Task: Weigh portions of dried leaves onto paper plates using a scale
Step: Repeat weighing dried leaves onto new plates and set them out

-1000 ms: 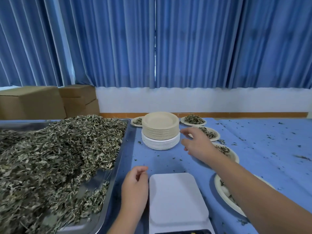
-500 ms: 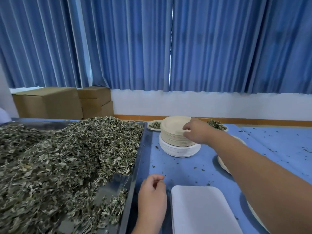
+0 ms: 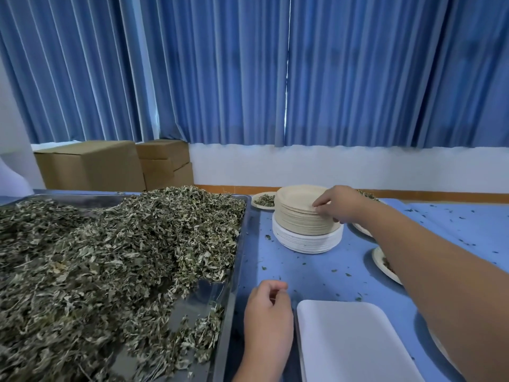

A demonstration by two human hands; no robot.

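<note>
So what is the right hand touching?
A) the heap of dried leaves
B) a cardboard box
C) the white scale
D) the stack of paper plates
D: the right hand pinches the top rim of the stack of paper plates.
</note>
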